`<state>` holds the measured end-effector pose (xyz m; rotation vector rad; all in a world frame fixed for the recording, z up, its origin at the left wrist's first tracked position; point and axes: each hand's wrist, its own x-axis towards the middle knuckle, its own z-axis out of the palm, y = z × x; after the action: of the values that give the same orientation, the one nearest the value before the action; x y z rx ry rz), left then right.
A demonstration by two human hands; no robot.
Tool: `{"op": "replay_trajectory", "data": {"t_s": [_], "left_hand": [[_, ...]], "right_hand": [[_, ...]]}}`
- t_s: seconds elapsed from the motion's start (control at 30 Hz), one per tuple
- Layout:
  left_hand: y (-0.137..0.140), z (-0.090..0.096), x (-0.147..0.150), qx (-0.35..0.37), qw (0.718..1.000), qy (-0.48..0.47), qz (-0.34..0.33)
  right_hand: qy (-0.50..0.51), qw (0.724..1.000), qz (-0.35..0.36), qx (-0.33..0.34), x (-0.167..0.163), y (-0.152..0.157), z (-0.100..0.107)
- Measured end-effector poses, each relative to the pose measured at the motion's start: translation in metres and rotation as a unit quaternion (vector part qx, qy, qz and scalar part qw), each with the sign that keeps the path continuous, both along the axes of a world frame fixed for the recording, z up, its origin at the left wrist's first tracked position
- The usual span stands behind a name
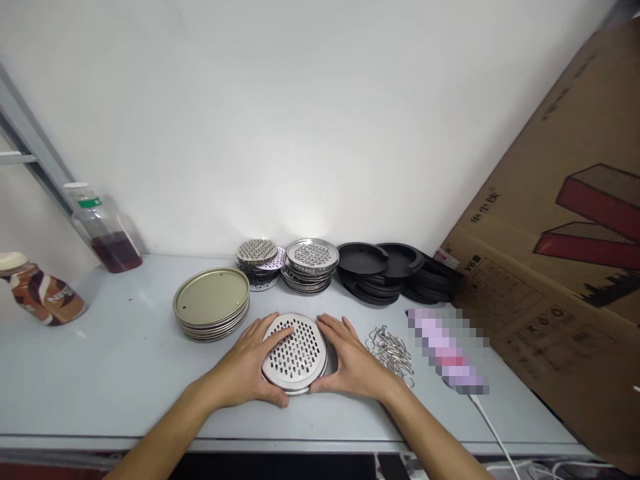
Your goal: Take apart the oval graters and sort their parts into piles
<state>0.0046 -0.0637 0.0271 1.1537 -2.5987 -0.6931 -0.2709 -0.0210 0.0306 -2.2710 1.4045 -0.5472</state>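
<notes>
A round metal grater plate [303,353] with rows of slotted holes lies near the table's front edge, and a second rim shows just under its edge. My left hand [255,363] curves around its left side, thumb at the front and one finger over the holes. Around the right side, my right hand [347,357] presses thumb and fingertips to the rim. Behind it stand a pile of grater discs [257,252], a stack of rimmed metal plates with a grater disc on top [313,255] and stacked gold-coloured round lids [213,297]. Small wire clips [390,350] lie beside my right hand.
Black round trays [363,260] are stacked against the back wall. A large cardboard box [555,267] leans in on the right, near a blurred-out object [447,350] with a white cable [493,430]. A bottle of dark liquid [115,250] and a brown-labelled jar [45,293] stand at left.
</notes>
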Motion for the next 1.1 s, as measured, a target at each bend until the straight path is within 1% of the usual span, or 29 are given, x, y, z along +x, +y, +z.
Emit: {"op": "replay_trajectory", "data": {"t_s": [0.2,0.27,0.33,0.37,0.4,0.43,0.5,0.53,0.57,0.6,0.63,0.67,0.73,0.87,0.97,1.1], "left_hand": [[0.0,0.0,-0.001,-0.002,1.0,0.006,0.002],[0.0,0.0,-0.001,0.001,1.0,0.007,0.004],[0.0,0.0,-0.001,0.005,1.0,0.008,0.006],[0.0,0.0,0.0,0.008,1.0,0.008,0.007],[0.0,0.0,0.0,0.011,1.0,0.007,0.01],[0.0,0.0,0.0,0.015,1.0,0.004,0.012],[0.001,0.0,0.0,0.022,1.0,-0.002,0.015],[0.001,0.001,0.001,0.024,1.0,-0.005,0.016],[0.001,0.001,0.001,0.024,1.0,-0.007,0.017],[0.001,0.001,0.001,0.023,1.0,-0.007,0.018],[0.001,0.001,0.001,0.022,1.0,-0.008,0.019],[0.001,0.0,0.001,0.021,1.0,-0.008,0.022],[0.001,0.0,0.0,0.025,0.999,-0.007,0.024],[0.001,0.001,-0.001,0.021,1.0,-0.005,0.016],[0.001,0.003,-0.001,0.019,1.0,-0.01,0.021],[0.002,0.002,-0.002,0.03,0.999,-0.018,0.03]], "right_hand": [[-0.003,1.0,-0.005,0.001,0.001,0.001,-0.002],[-0.023,1.0,-0.007,0.002,0.001,0.001,-0.003],[-0.096,0.995,-0.039,-0.001,0.0,-0.001,-0.001],[-0.161,0.984,-0.074,0.003,-0.001,-0.005,0.001],[-0.239,0.963,-0.121,0.017,-0.002,-0.01,0.004],[-0.323,0.93,-0.171,0.04,-0.004,-0.017,0.008],[-0.475,0.836,-0.254,0.101,-0.009,-0.036,0.017],[-0.533,0.79,-0.278,0.124,-0.012,-0.046,0.022],[-0.576,0.75,-0.293,0.137,-0.014,-0.056,0.027],[-0.608,0.719,-0.306,0.143,-0.016,-0.065,0.031],[-0.632,0.694,-0.314,0.144,-0.017,-0.073,0.034],[-0.648,0.677,-0.319,0.144,-0.018,-0.08,0.035],[-0.664,0.662,-0.323,0.128,-0.018,-0.088,0.036],[-0.665,0.665,-0.335,0.061,-0.018,-0.094,0.031],[-0.67,0.655,-0.35,0.03,-0.02,-0.097,0.029],[-0.677,0.639,-0.364,-0.005,-0.025,-0.098,0.031]]}}
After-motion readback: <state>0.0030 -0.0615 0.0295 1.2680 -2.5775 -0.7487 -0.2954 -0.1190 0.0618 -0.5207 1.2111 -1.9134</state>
